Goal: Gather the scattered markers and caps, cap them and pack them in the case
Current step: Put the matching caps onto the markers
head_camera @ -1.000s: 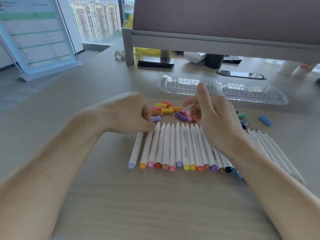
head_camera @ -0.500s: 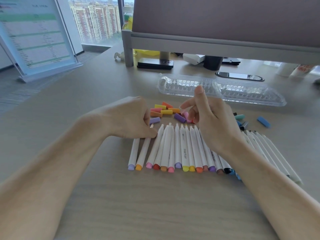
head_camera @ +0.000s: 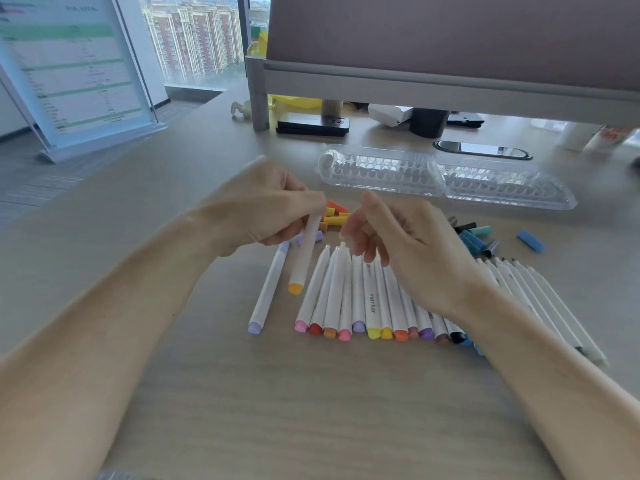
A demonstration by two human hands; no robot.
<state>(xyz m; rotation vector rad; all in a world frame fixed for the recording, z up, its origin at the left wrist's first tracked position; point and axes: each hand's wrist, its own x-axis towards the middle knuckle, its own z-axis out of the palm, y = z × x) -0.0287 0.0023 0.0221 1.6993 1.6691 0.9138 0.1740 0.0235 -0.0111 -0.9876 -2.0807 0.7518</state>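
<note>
- Where the desk (head_camera: 311, 410) lies nearest, a row of white markers (head_camera: 367, 299) rests side by side.
- The left hand (head_camera: 256, 209) grips an orange-ended marker (head_camera: 304, 258), lifted above the row.
- The right hand (head_camera: 398, 237) hovers just beside it, fingers loosely curled; whether it pinches a cap is unclear.
- Capping seems in hand; next, the matching cap from the loose caps (head_camera: 336, 220).
- Beyond them, the clear case (head_camera: 446, 178) lies open, not yet packed.

Your markers (head_camera: 372, 303): smooth matt white plastic. Case (head_camera: 502, 183) at one o'clock: clear glossy plastic. Desk (head_camera: 277, 410): matt wood-grain.
</note>
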